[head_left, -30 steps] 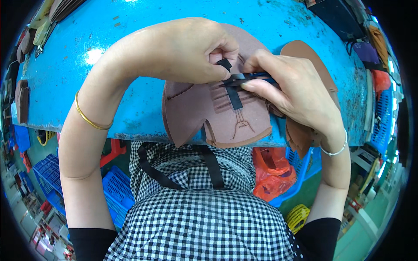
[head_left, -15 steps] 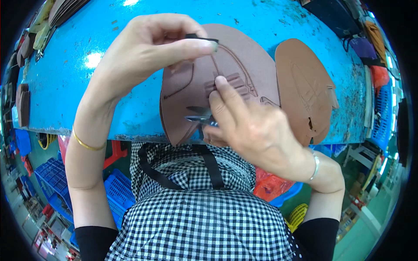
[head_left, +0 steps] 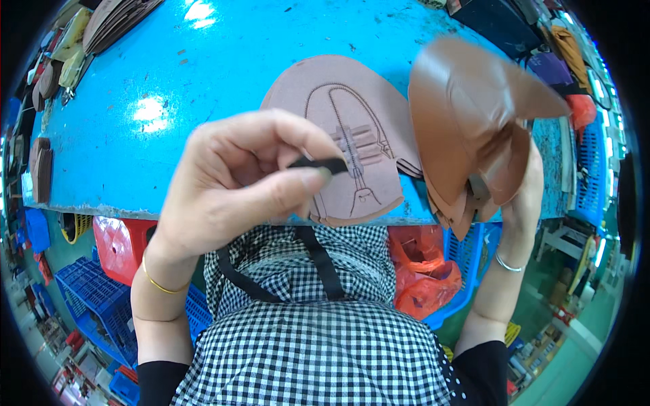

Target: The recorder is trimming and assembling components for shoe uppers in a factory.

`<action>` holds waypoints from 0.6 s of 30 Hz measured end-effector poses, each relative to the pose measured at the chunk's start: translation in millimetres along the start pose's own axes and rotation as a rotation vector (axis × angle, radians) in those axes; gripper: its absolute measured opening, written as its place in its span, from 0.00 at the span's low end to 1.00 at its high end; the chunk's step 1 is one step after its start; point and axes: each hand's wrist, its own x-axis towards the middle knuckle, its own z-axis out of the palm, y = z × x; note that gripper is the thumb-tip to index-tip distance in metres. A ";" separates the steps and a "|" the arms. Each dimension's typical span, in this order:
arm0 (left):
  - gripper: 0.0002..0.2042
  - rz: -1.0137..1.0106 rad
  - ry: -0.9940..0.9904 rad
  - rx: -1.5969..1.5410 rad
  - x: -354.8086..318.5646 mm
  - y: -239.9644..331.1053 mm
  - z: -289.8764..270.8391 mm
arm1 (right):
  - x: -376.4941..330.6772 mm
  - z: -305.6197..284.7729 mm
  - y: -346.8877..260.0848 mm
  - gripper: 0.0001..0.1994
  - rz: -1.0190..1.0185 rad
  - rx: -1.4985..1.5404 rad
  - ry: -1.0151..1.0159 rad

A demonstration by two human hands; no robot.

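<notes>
My left hand is closed in a pinch on a small black strip, held above the near left part of a pile of mauve-brown rounded panels. The top panel shows stitched lines and a ribbed patch. To the right, my right hand grips a glossy brown leather piece, which is lifted and bent. Its fingers are mostly hidden behind the leather. More brown leather pieces lie under it at the table edge. Whether the snips are still in this hand cannot be made out.
The blue table bears stacked brown pieces at the far left and a smaller stack nearer. A dark box stands at the far right. Below the edge are blue crates, a red stool and a red plastic bag.
My right hand has moved right from the stitched panel to the brown leather piece and lifted it. My left hand has come nearer with the black strip. The snips no longer show.
</notes>
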 end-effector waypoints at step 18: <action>0.06 0.106 -0.093 0.210 -14.6 -19.1 38.3 | -47.9 132.3 -17.5 0.09 -0.637 -0.467 -0.375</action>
